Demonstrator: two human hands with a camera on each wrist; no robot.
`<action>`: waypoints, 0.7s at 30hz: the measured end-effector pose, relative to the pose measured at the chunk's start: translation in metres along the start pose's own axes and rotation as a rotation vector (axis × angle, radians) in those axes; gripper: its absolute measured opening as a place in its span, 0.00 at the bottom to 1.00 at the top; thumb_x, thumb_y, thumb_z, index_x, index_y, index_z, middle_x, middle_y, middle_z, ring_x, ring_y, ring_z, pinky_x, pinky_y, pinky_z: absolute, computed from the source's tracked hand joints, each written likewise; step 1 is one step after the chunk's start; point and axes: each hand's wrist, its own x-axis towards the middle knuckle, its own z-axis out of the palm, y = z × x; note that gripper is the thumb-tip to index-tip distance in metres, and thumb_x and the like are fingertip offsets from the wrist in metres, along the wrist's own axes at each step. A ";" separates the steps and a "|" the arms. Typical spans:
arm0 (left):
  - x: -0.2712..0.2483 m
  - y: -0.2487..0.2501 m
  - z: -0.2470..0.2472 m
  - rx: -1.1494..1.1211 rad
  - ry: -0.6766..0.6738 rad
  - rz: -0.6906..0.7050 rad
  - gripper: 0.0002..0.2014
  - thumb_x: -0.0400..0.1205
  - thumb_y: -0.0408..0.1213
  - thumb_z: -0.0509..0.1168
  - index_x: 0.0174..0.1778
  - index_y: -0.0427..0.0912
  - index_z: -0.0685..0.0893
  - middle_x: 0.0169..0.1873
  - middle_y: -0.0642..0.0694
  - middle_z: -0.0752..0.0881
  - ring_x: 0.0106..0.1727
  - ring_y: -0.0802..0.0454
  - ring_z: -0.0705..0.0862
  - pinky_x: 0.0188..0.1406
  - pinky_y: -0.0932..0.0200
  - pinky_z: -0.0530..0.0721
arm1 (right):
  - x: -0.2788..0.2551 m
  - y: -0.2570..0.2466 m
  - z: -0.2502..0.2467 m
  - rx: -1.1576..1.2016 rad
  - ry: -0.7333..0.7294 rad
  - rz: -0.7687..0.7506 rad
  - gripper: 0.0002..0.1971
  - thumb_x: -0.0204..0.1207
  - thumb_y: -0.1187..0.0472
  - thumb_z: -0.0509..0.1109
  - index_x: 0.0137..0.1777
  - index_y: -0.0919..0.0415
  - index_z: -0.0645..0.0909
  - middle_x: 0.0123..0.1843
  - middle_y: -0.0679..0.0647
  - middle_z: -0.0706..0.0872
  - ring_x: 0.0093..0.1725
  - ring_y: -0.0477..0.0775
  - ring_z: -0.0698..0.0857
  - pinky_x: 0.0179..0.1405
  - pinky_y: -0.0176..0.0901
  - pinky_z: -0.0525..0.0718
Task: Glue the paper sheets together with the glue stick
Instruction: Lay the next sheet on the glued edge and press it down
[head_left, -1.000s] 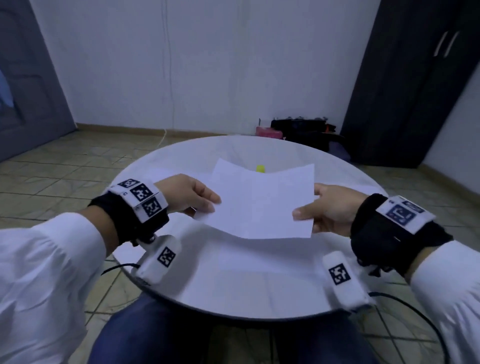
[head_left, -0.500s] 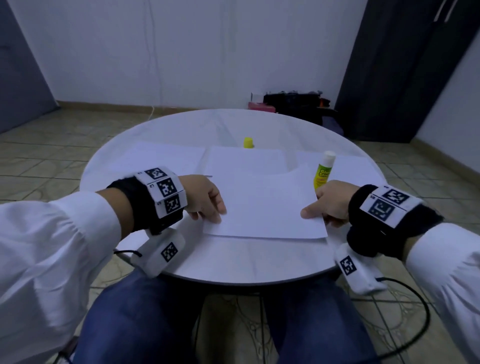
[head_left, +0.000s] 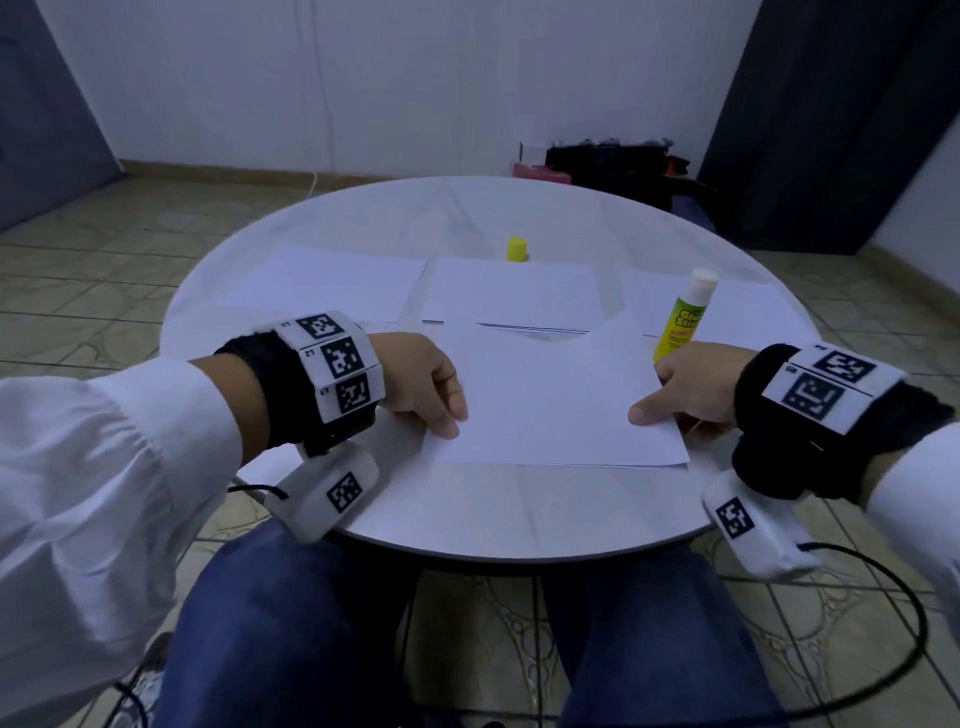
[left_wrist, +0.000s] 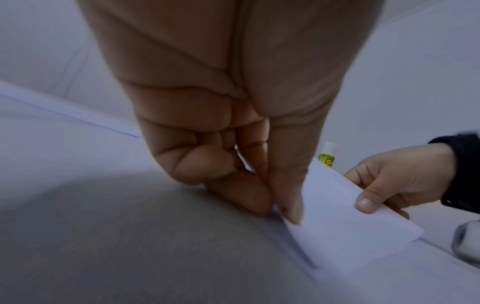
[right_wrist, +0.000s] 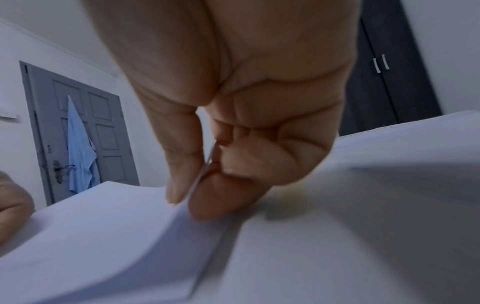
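A white paper sheet (head_left: 550, 400) lies low over another sheet near the table's front edge, its far edge sagging in the middle. My left hand (head_left: 441, 405) pinches its left edge between thumb and fingers; the same pinch (left_wrist: 283, 209) shows in the left wrist view. My right hand (head_left: 660, 410) pinches the right edge, thumb on top, as the right wrist view (right_wrist: 187, 197) shows. The glue stick (head_left: 683, 317), green-yellow with a white tip, stands uncapped just behind my right hand. Its yellow cap (head_left: 517, 249) stands farther back.
The round white table (head_left: 467, 514) carries more white sheets at the back left (head_left: 327, 283), back middle (head_left: 509, 291) and back right (head_left: 748, 312). Dark bags (head_left: 613, 161) sit on the floor behind. A dark wardrobe (head_left: 831, 104) stands at the right.
Both hands have brought the sheet from the air down and toward me onto the lower sheet. The view tilted down, and the glue stick came into sight.
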 end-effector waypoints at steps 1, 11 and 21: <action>0.000 -0.001 0.000 0.001 -0.001 0.004 0.08 0.71 0.37 0.79 0.37 0.51 0.86 0.18 0.62 0.82 0.22 0.64 0.79 0.26 0.73 0.75 | 0.002 0.001 0.000 0.033 -0.016 0.005 0.17 0.74 0.55 0.75 0.51 0.71 0.83 0.39 0.61 0.85 0.37 0.60 0.81 0.44 0.50 0.81; -0.001 -0.004 -0.001 0.032 -0.010 0.026 0.08 0.71 0.38 0.79 0.36 0.52 0.84 0.16 0.63 0.80 0.19 0.66 0.77 0.25 0.77 0.73 | 0.009 0.008 0.002 0.203 -0.118 0.035 0.17 0.66 0.73 0.79 0.54 0.69 0.82 0.42 0.67 0.85 0.27 0.56 0.81 0.28 0.44 0.77; -0.004 -0.007 -0.004 0.026 -0.022 0.033 0.09 0.71 0.38 0.79 0.38 0.52 0.84 0.16 0.62 0.81 0.25 0.61 0.79 0.30 0.73 0.75 | 0.011 0.007 0.006 0.231 -0.108 0.037 0.18 0.66 0.73 0.79 0.55 0.72 0.80 0.44 0.70 0.84 0.30 0.60 0.79 0.30 0.45 0.77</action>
